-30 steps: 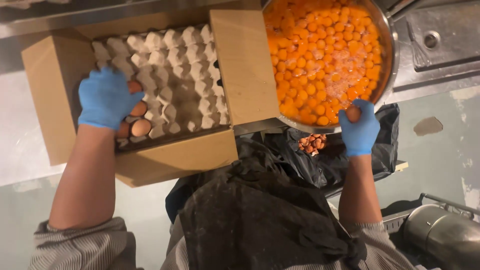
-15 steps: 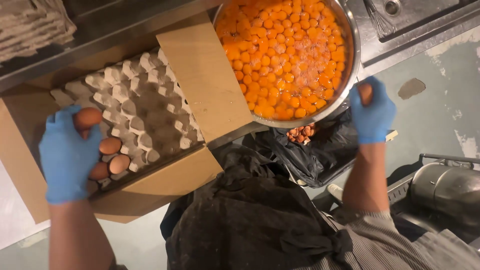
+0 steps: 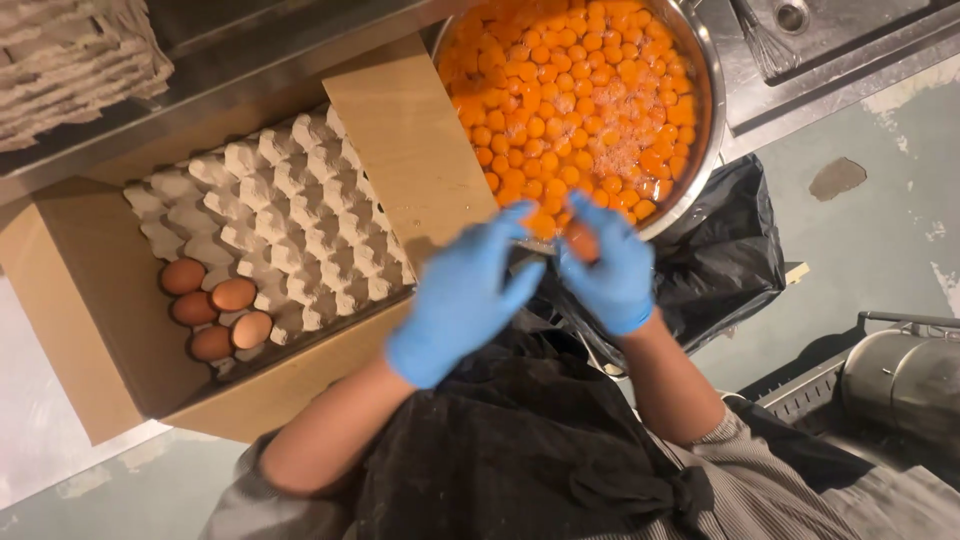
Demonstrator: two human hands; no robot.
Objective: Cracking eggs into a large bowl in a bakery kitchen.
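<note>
at the centre of the frame, both blue-gloved hands are brought together just below the rim of a large metal bowl (image 3: 700, 150), which fills the upper middle and is packed with orange egg yolks (image 3: 570, 110). the right hand (image 3: 608, 268) is curled around a brown egg (image 3: 581, 241), gripped at the fingertips right by the bowl's lower edge. the left hand (image 3: 462, 295) is held beside it with fingers spread and loose; nothing is seen grasped in it, though its fingertips reach towards the egg. to the left, an open brown cardboard box (image 3: 95, 330) with plain flaps is seen, and a grey pulp egg tray (image 3: 280, 220) is laid inside it. 5 brown eggs (image 3: 215, 312) are left in the tray's lower left corner. a stack of more grey pulp trays (image 3: 70, 55) is seen at the upper left. a black plastic bag (image 3: 730, 250) is hung below the bowl at the right, and a black apron (image 3: 520, 450) is shown at the bottom centre. no labels can be made out on the box.
</note>
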